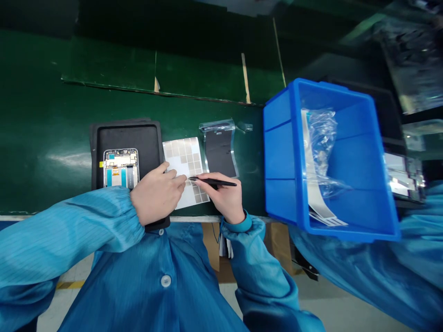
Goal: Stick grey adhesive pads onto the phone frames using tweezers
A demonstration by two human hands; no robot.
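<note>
My right hand (224,194) pinches a pair of black tweezers (218,182), their tip pointing left onto a white sheet of grey square stickers (187,154). Several squares are gone from the sheet's middle and left part. My left hand (157,193) lies across the sheet's left side, fingers loosely bent and thumb apart, close to the tweezer tip. Under the left forearm is a black tray (128,133) holding an opened phone (121,161), its circuit board and inner parts exposed. The sleeve covers the phone's lower end.
Right of the sheet lies a dark grey sheet with clear film edges (219,150). A blue bin (280,152) stands further right, with clear plastic and white strips (316,193) inside. Beyond it shows another person's blue sleeve (415,258). A green raised board (200,74) runs along the back.
</note>
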